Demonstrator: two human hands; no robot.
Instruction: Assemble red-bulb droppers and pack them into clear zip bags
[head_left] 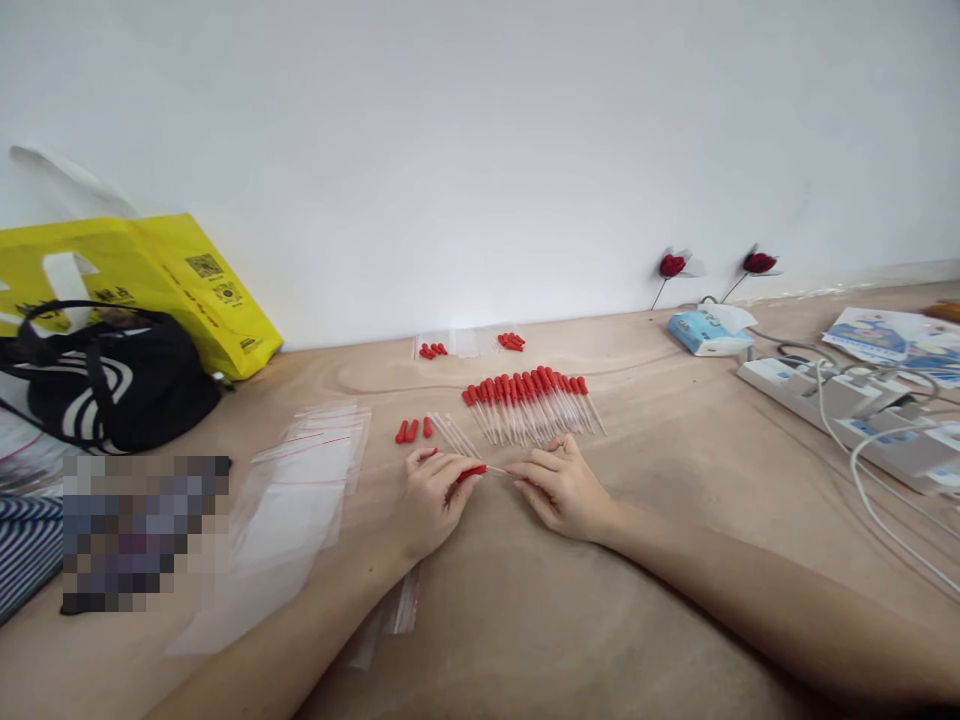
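Note:
Between the fingers of my left hand (442, 493) is a red rubber dropper bulb (472, 473). My right hand (561, 490) pinches a thin clear glass tube (496, 469), whose left end meets the bulb. How far the tube sits inside the bulb, I cannot tell. Just beyond my hands lies a row of droppers (529, 400) with red bulbs on clear tubes. To its left are several bare glass tubes (454, 434) and 3 loose red bulbs (412, 431).
Clear zip bags (300, 490) lie left of my hands. More red bulbs (511, 342) rest on plastic near the wall. A yellow bag (217, 290) and a black bag (150, 380) stand at left. On the right are a tissue pack (709, 332) and a power strip (840, 410) with cables.

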